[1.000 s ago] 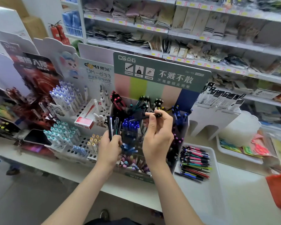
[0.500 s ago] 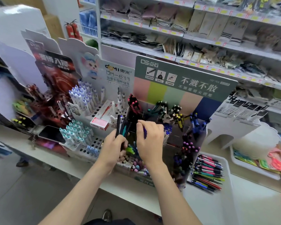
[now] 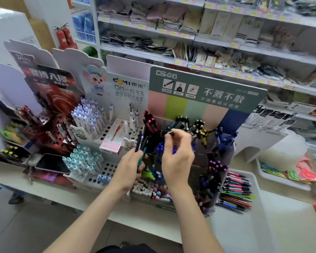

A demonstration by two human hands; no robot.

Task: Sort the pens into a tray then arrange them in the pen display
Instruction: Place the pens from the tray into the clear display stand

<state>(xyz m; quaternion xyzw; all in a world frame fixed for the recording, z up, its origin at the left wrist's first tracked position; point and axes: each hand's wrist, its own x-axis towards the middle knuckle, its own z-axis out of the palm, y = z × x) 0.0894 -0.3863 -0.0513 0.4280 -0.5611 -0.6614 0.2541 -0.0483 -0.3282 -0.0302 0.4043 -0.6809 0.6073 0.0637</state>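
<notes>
Your left hand [image 3: 133, 167] grips a bunch of pens [image 3: 141, 143] beside the pen display [image 3: 195, 110]; your right hand [image 3: 179, 156] pinches one pen [image 3: 169, 132] above it. Pens feel light, stiff, slippery: hold the middle.

I work from a single view, the wide-angle head camera. It sits high above the counter's front edge and faces forward and down, close over both forearms, which rise from 6 o'clock. The left hand [image 3: 130, 167] and right hand [image 3: 177, 157] meet just below centre, near the lens. The pen display [image 3: 204, 99] fills the middle. The tray [image 3: 233, 232] lies toward 4 o'clock. The shop shelves [image 3: 208, 52] stand farther back, from 12 to 2 o'clock.
</notes>
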